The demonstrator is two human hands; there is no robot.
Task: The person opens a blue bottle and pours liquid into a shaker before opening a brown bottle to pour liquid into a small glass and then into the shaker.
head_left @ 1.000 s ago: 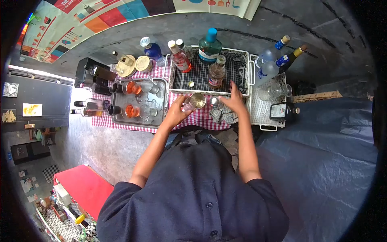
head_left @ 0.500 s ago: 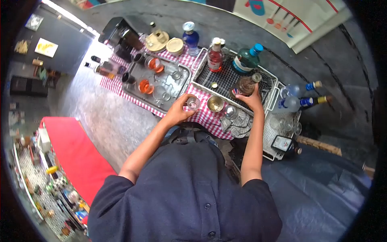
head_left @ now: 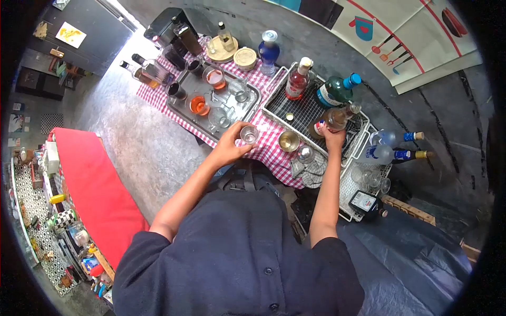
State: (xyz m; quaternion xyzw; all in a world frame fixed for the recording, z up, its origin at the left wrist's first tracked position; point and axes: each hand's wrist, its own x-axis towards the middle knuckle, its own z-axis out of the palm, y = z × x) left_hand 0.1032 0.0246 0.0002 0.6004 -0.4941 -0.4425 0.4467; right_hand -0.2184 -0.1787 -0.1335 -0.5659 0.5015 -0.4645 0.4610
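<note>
My left hand (head_left: 232, 142) is closed around a small clear drinking glass (head_left: 249, 135), held at the near edge of the checked cloth. In my right hand (head_left: 333, 138) is a clear glass bottle (head_left: 331, 120) with brownish contents and a red and blue label. It leans with its neck to the upper right, over the black mesh of the white wire rack (head_left: 274, 111). A brass-coloured metal cup (head_left: 288, 141) stands between my hands, with a shiny rounded metal piece (head_left: 305, 154) beside it. A small round cap (head_left: 289, 116) lies near the rack's left side.
A metal tray (head_left: 247, 112) on the left holds glasses, two with red-orange contents. A red-pink bottle (head_left: 297, 83) and a green bottle (head_left: 334, 91) stand in the rack. A blue bottle (head_left: 269, 51) stands behind. Grey checked cloth (head_left: 311, 171) lies in front; blue-capped bottles (head_left: 383, 154) lie right.
The view has shifted, so the table appears lower and to the right. The bottle in my right hand leans slightly more to the right; my left hand with the glass sits farther from the metal cup.
</note>
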